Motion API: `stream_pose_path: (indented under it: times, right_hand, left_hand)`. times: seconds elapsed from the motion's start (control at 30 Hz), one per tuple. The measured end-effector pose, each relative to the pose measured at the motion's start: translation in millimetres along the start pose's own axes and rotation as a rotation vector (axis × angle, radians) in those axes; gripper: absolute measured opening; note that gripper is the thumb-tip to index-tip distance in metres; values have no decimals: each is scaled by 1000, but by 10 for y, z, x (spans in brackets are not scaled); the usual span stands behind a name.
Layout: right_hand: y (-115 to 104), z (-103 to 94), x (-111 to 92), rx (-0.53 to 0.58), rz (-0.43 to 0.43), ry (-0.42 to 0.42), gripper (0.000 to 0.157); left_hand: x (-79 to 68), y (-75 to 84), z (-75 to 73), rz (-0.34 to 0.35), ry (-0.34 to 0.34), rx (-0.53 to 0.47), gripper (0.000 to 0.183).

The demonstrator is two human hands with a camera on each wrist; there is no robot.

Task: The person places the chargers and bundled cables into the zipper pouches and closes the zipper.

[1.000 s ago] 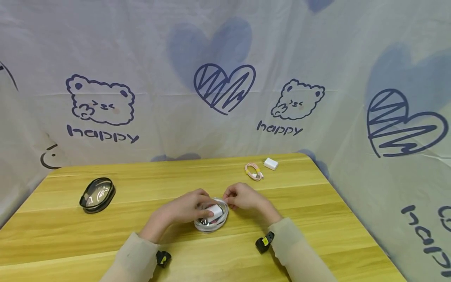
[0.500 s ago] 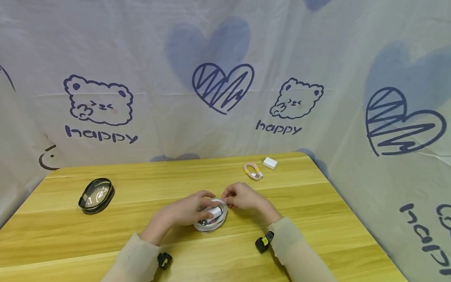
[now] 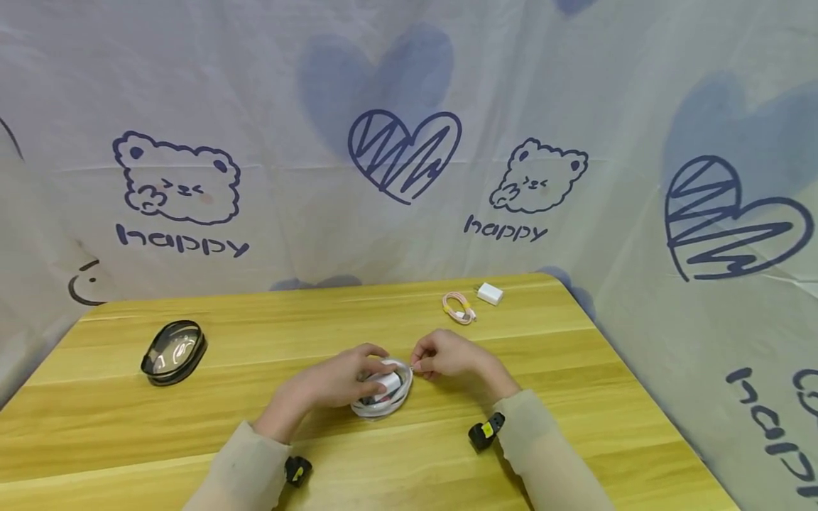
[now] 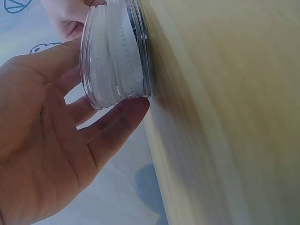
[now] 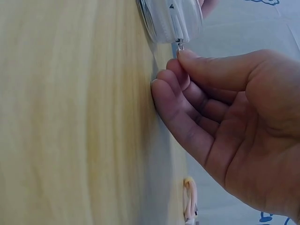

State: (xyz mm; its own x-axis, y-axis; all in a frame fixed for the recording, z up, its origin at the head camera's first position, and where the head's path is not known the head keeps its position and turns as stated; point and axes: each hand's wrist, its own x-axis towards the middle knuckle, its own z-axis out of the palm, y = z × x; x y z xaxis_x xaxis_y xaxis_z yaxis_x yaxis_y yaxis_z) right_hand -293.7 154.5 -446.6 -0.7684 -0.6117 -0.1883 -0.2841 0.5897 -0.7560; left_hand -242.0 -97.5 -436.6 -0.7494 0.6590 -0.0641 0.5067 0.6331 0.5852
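Closest to me on my head view are two pale sleeves (image 3: 239,461), each with a little black box (image 3: 297,470) by the wrist. Past the left sleeve is my left hand (image 3: 339,380), and its fingers and thumb are bent around the side of a round, see-through case (image 4: 112,61), holding it. The case is low down in the middle of the yellow wood table (image 3: 409,468), between my two hands, and I can't tell if all of its bottom touches the wood. A white zip band runs around its side, and a white block (image 3: 388,384) shows inside with some darker bits that are too small to name. My right hand (image 3: 450,353) is at the right side of the case, with its thumb and a finger pinched tight on the small zip pull (image 5: 181,46). Farther off to the left, well apart from my hands, lies another see-through case with a black edge (image 3: 172,353). Near the back of the table, on the right, a pink cord (image 3: 466,314) lies wound up with yellow ties, and just beside it is a white plug (image 3: 490,294). Behind everything hangs a pale cloth (image 3: 287,106) with blue hearts, bears and the word "happy".
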Motion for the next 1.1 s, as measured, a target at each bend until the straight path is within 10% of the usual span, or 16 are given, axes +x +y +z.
stream_pose_path:
  times: [1.1]
  right_hand:
    - [-29,188,111,5,-15,137,10]
  left_hand:
    - [9,-11,-30,41,-5,-33,46]
